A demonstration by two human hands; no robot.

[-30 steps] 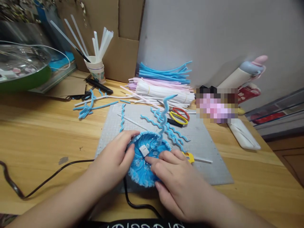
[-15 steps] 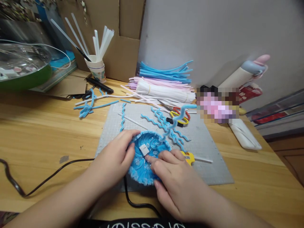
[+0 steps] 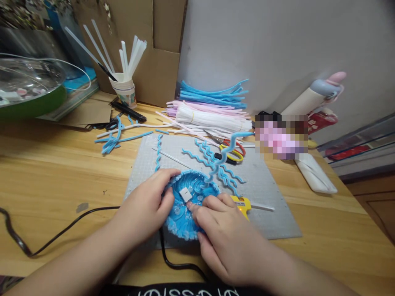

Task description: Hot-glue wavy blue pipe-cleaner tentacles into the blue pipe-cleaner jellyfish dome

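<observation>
A round, bowl-like blue pipe-cleaner piece [image 3: 182, 224] sits over the cutting mat, with clear droplets and string-like strands inside it. My left hand [image 3: 154, 195] holds its left rim, fingers over the edge. My right hand [image 3: 220, 230] grips the near right rim, thumb outside, while its index fingertip touches the lower edge of a small white block [image 3: 185, 195] inside the bowl. One long wavy blue pipe cleaner [image 3: 226, 154] rises from the bowl's far right side. Partly hidden behind my right hand lies a yellow glue gun [image 3: 242, 203] with a clear stick protruding.
Wavy blue pipe cleaners [image 3: 212, 160] lie on the grey mat [image 3: 268, 181] near scissors [image 3: 231, 150]. Bundled pipe cleaners [image 3: 212, 117] rest against the wall. A paper cup [image 3: 125, 92] holds glue sticks. A black cord [image 3: 77, 222] crosses the table; a green-sided bowl [image 3: 33, 100] stands left.
The whole view has shifted slightly, so things appear a little further left. Both hands keep the same hold, and the right index finger stays at the white block.
</observation>
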